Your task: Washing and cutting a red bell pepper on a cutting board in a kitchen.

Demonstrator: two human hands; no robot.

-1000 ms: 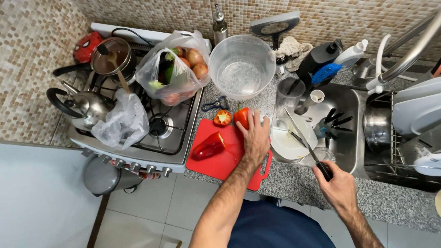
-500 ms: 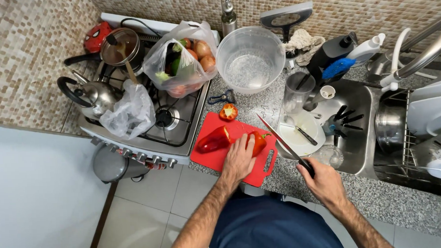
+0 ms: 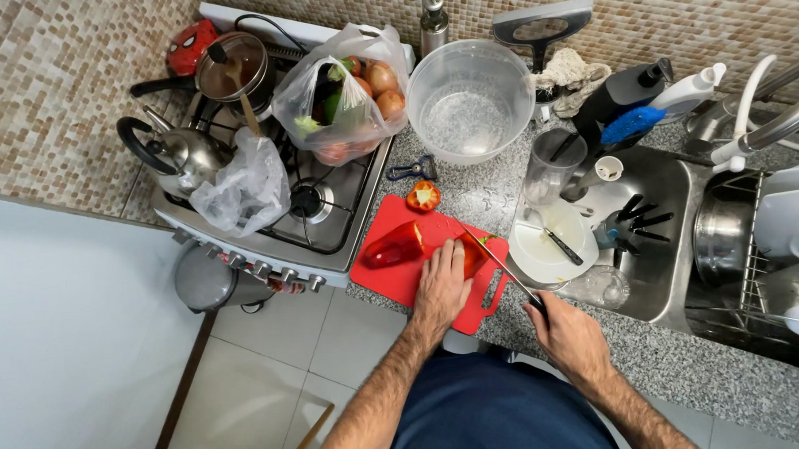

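A red cutting board (image 3: 393,282) lies on the granite counter beside the stove. My left hand (image 3: 441,285) presses down on a red pepper piece (image 3: 472,253) on the board. My right hand (image 3: 566,332) grips the black handle of a knife (image 3: 498,261), whose blade lies against that piece. Another red pepper half (image 3: 394,246) rests on the board's left part. The pepper's cut top (image 3: 423,195) sits on the counter just beyond the board.
A clear plastic bowl (image 3: 469,100) and a bag of vegetables (image 3: 345,98) stand behind the board. The stove (image 3: 321,214) holds a kettle (image 3: 183,155), a pot and a crumpled bag. Right: a sink (image 3: 664,259) with a white bowl (image 3: 551,242), glass and dish rack.
My left hand moved back from the far pepper pieces onto the pepper piece on the board. The knife came over from the sink side and its blade now lies against that piece.
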